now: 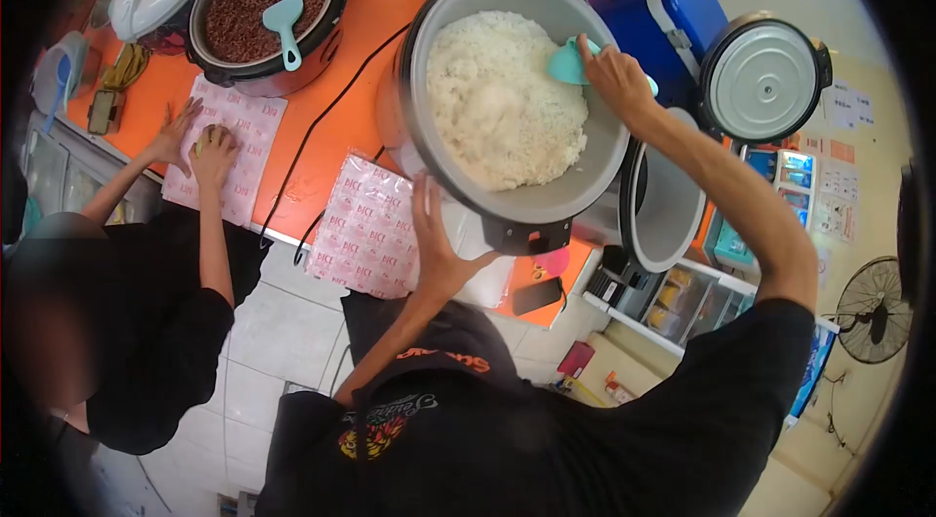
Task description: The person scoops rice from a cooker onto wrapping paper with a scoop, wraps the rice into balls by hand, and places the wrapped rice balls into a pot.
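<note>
Black T-shirt [546,419] fabric lies nearest the lens at lower centre; beyond it, at upper centre, a large rice cooker pot [603,151] holds white rice [502,98], its mouth facing the wearer, presumably for easy access. Right hand [616,78] has its fingers closed over the handle of a turquoise rice paddle [565,61], blade at the rice's right edge, index finger extended, apparently for control. Left hand [439,249] is spread at the pot's lower-left side, seemingly steadying it, above printed wrapping paper [361,224]; firm contact cannot be confirmed.
</note>
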Available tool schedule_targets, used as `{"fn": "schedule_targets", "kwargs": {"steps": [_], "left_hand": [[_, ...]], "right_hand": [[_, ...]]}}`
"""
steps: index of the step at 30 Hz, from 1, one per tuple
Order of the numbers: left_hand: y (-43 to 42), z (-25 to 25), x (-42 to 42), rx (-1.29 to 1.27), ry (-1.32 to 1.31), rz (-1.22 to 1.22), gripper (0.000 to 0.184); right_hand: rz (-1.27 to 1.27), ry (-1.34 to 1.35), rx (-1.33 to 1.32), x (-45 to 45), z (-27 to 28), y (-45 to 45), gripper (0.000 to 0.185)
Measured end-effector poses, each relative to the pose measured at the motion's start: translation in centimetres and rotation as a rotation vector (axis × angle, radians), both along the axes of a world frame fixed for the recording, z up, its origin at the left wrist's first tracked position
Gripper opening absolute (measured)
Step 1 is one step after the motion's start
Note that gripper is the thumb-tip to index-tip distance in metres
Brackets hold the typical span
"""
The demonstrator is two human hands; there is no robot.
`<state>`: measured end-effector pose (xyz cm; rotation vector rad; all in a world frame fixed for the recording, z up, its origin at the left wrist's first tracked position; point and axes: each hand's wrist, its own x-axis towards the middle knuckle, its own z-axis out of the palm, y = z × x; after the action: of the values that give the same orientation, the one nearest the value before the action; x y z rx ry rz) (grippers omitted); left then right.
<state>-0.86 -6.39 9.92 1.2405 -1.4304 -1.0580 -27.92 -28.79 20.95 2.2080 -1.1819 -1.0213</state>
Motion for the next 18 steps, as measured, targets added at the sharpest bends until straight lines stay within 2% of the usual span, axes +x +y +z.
{"fn": "schedule_targets", "kwargs": {"steps": [2,4,6,7,10,14,17,18], "left_hand": [[1.3,0.2,-0.6,-0.008,0.02,-0.012,0.124],[1.7,-0.3,-1.3,0.019,0.046,0.01,0.12],[2.5,-0.3,-1.5,0.016,0.001,0.007,0.12],[2.2,-0.6,-1.6,-0.002,-0.023,0.014,0.121],[2.1,-0.8,-2.1,-0.005,-0.05,0.007,0.12],[2.5,-1.3,-2.4,-0.023,-0.068,0.026,0.12],[2.5,-1.2,-2.3,-0.03,-0.064,0.028,0.12],[2.4,-1.1,-2.3,-0.034,-0.069,0.028,0.121]], "right_hand": [[0.071,0.023,0.174,-2.1,-2.3,1.3,0.05],[-0.041,-0.072,0.318,-2.9,-3.7,0.9,0.044],[-0.192,-0.202,0.476,-6.0,-4.5,0.1,0.043],[-0.13,-0.112,0.617,-6.0,-5.4,-0.4,0.045],[-0.191,-0.179,0.855,-5.2,-6.3,0.4,0.044],[-0.212,-0.495,0.974,-2.8,-7.0,4.5,0.044],[-0.291,-0.906,1.083,0.0,-8.7,6.5,0.045],[-0.502,-0.851,1.101,1.8,-6.7,6.4,0.045]]}}
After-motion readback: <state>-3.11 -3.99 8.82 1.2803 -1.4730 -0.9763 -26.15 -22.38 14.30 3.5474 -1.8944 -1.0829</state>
